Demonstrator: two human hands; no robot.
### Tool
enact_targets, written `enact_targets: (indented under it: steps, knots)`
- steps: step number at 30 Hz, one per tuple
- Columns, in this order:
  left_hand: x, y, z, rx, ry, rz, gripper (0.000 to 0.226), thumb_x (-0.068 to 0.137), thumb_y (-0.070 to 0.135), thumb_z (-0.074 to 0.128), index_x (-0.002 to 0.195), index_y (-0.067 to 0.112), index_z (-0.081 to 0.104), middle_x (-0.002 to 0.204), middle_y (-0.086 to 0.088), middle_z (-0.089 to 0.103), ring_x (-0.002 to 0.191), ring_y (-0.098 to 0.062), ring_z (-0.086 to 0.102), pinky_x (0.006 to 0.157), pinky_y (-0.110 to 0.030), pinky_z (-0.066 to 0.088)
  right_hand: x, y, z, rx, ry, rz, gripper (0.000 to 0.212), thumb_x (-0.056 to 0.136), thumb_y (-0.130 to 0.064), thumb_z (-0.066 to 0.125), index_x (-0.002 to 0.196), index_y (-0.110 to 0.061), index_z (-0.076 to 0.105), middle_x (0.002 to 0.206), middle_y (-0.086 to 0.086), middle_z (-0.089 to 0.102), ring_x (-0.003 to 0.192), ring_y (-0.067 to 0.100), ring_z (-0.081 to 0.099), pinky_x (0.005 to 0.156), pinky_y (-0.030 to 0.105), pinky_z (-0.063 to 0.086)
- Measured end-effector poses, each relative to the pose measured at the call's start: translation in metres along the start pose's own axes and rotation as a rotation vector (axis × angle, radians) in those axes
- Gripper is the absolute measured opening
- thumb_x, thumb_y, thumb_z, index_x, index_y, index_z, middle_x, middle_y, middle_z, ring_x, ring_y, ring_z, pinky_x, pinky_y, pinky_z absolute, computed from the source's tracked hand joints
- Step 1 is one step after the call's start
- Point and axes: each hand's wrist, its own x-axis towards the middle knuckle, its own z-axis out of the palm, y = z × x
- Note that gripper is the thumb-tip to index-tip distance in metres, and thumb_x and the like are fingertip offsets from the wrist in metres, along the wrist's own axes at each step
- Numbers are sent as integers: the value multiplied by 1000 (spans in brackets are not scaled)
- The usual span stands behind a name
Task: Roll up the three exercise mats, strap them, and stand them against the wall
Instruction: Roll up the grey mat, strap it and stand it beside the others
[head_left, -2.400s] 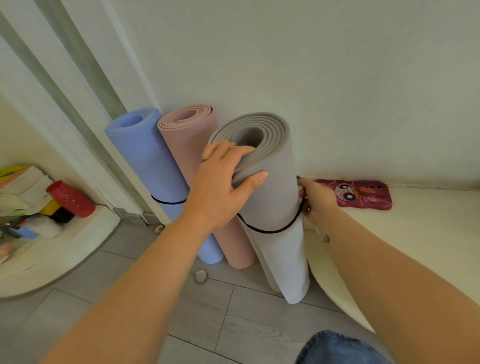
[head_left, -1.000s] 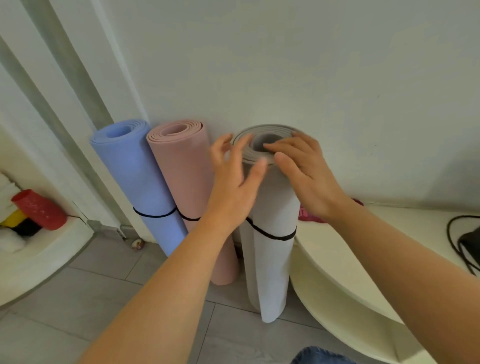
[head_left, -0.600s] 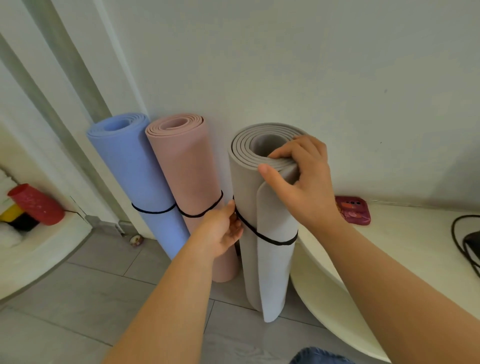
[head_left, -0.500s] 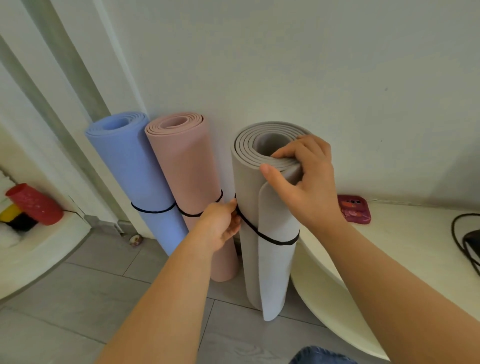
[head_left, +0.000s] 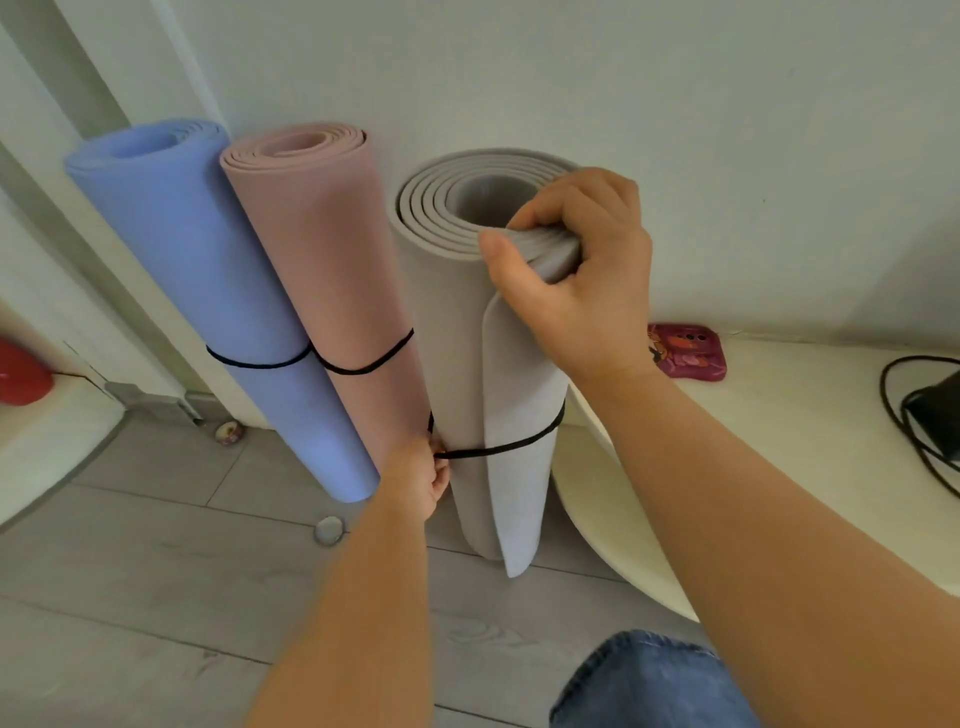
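Three rolled mats stand against the white wall: a blue mat (head_left: 208, 291) at the left, a pink mat (head_left: 327, 270) beside it, and a grey mat (head_left: 452, 332) at the right. Each has a thin black strap around it. My right hand (head_left: 576, 275) grips the top rim of the grey mat, thumb in front and fingers inside the roll. My left hand (head_left: 421, 478) is low on the grey mat's left side and pinches its black strap (head_left: 509, 444). The grey mat stands nearly upright; the blue and pink ones lean to the left.
A cream curved shelf (head_left: 779, 467) juts out at the right, holding a pink phone case (head_left: 685, 351) and a black cable (head_left: 914, 415). A red roller (head_left: 21, 374) lies on another ledge at the left. A bottle cap (head_left: 329, 529) sits on the grey tile floor.
My left hand has slid down the grey mat's left side, pulling the strap lower. My right hand keeps its grip on the top rim. The view has moved closer.
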Motion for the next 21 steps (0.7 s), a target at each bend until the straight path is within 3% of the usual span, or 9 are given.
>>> enact_targets:
  steps: [2,5,8,10,12,15,17,19,21]
  knots:
    - [5,4,1,124,37,10,19,98,13,44,82,13,54,72,0,49,56,-9,39,51,-18,43,1,0,2,5,-9,5,25,74,-31,68,68,-6,64,74,-7,54,89,17,49,78,19,39]
    - [0,13,0,361,4,100,11,97,17,49,90,15,56,79,-1,48,70,-11,45,71,-26,45,5,3,3,-3,-23,34,26,74,-33,67,69,-8,64,75,-9,53,90,16,49,78,19,39]
    - [-22,24,-1,533,-68,207,7,97,26,50,95,21,54,87,3,51,87,-14,49,79,-28,45,7,5,1,-10,-8,52,25,75,-32,67,69,-8,64,75,-8,54,91,16,49,79,18,39]
    - [-40,35,0,586,-45,431,14,99,22,46,87,21,52,79,5,49,84,-15,48,74,-28,44,6,5,3,-10,-23,37,25,75,-31,67,70,-7,64,76,-6,55,90,16,48,80,18,38]
    - [-70,48,5,442,32,804,19,100,20,41,83,21,50,76,12,49,74,-6,48,67,-20,41,4,4,4,-9,-33,28,25,76,-30,67,71,-6,64,78,-6,54,90,16,48,81,19,38]
    - [-124,72,20,212,-4,1336,21,100,31,40,119,30,49,119,21,50,115,9,47,96,-10,36,3,1,5,3,-56,51,27,81,-33,64,73,-7,65,80,-6,54,93,16,48,84,20,38]
    - [-141,81,33,428,-90,1609,35,95,40,43,125,26,51,131,7,48,131,-10,40,109,-19,28,3,-3,3,54,-105,81,30,88,-33,55,79,-7,66,85,-5,57,101,19,50,92,23,38]
    - [-144,84,41,726,-55,1717,44,88,49,49,119,20,62,124,0,54,130,-27,38,107,-7,19,-2,-2,-3,214,-105,208,34,95,-30,43,98,-5,66,105,-1,60,116,17,50,103,27,37]
    - [-138,86,42,787,7,1754,43,84,47,57,111,15,68,110,-2,57,123,-32,41,92,8,15,-20,6,-12,391,1,540,33,99,-29,40,123,-14,58,129,-3,53,126,6,46,106,32,40]
